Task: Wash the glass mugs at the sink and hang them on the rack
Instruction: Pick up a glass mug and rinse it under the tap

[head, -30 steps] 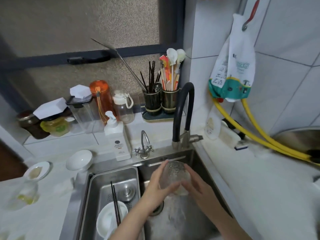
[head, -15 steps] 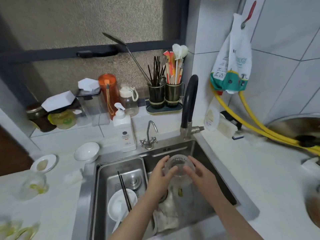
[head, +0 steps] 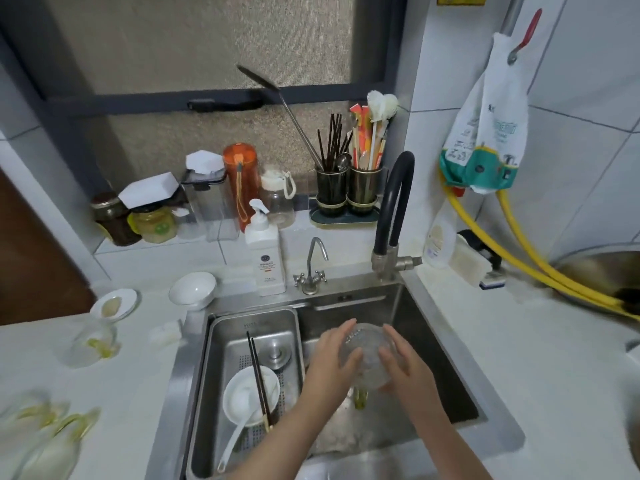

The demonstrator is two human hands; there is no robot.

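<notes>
A clear textured glass mug (head: pixel 367 351) is held over the right basin of the steel sink (head: pixel 446 344), below the black faucet (head: pixel 393 206). My left hand (head: pixel 330 362) cups its left side and my right hand (head: pixel 403 367) wraps its right side. Both hands press on the glass. More glass mugs with yellow-green handles lie blurred on the counter at left (head: pixel 91 344) and at the lower left (head: pixel 41 431). No rack is in view.
A steel tray (head: pixel 221 344) in the left basin holds a white bowl (head: pixel 251 393), a spoon and dark chopsticks. A soap bottle (head: pixel 265 258), a small tap (head: pixel 311 268), jars and utensil cups line the back ledge. Yellow hoses (head: pixel 512 244) and a pan lie right.
The view has drawn back and shifted, showing more counter on the left. My hands have turned the mug between them over the basin, still under the faucet.
</notes>
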